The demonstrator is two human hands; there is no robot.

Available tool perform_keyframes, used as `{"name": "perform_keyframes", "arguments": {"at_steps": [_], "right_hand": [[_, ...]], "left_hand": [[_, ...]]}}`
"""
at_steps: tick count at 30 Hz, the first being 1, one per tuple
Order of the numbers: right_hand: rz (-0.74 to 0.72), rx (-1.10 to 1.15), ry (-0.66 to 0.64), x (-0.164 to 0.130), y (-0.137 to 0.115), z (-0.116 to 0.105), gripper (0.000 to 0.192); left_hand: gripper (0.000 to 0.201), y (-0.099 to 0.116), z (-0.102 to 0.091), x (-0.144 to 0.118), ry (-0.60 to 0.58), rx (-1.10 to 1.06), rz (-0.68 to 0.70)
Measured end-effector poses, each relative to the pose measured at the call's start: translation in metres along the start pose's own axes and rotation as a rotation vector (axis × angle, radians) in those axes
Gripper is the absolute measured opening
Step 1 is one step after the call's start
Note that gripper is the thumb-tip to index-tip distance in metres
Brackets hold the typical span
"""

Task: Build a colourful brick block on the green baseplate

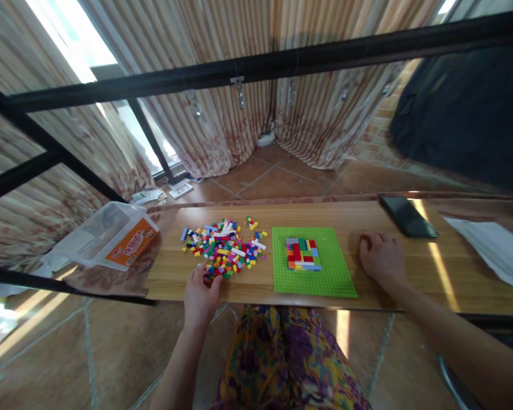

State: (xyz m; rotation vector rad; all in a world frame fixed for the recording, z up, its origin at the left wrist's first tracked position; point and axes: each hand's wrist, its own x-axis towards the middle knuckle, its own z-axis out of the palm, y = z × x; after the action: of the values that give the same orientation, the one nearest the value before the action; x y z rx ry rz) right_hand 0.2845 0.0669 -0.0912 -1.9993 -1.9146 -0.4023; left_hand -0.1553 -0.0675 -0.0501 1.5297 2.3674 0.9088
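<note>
Many small coloured building bricks (228, 250) lie in a loose pile on the left half of the wooden table. At the pile's near edge is my left hand (200, 291), thumb and index finger apart, fingertips at the bricks. A green baseplate (336, 273) lies flat to the right of the pile. Joined to its middle is a roughly square patch of flat-laid bricks (302, 254) in red, yellow, blue, green and white. My right hand (380, 256) rests on the table right of the baseplate, fingers curled in, with nothing visible in them.
A clear plastic box (111, 233) with an orange label stands beyond the table's left end. A dark phone (409, 216) lies behind my right hand, with white paper (491, 250) farther right. A black metal bar (256, 67) crosses above the table, before striped curtains (222, 125).
</note>
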Motion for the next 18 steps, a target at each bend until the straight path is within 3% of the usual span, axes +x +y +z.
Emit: {"name": "perform_keyframes", "arguments": {"at_steps": [9,14,18], "right_hand": [[-0.023,0.007,0.012,0.0,0.004,0.006,0.033],[0.018,0.019,-0.008,0.0,0.001,0.003,0.032],[0.011,0.009,-0.015,0.0,0.0,0.001,0.031]], "left_hand": [[0.038,-0.001,0.012,0.007,0.052,-0.117,0.052],[0.037,-0.001,0.01,0.016,0.121,-0.14,0.004],[0.042,0.007,0.003,0.037,0.092,-0.072,-0.056]]}}
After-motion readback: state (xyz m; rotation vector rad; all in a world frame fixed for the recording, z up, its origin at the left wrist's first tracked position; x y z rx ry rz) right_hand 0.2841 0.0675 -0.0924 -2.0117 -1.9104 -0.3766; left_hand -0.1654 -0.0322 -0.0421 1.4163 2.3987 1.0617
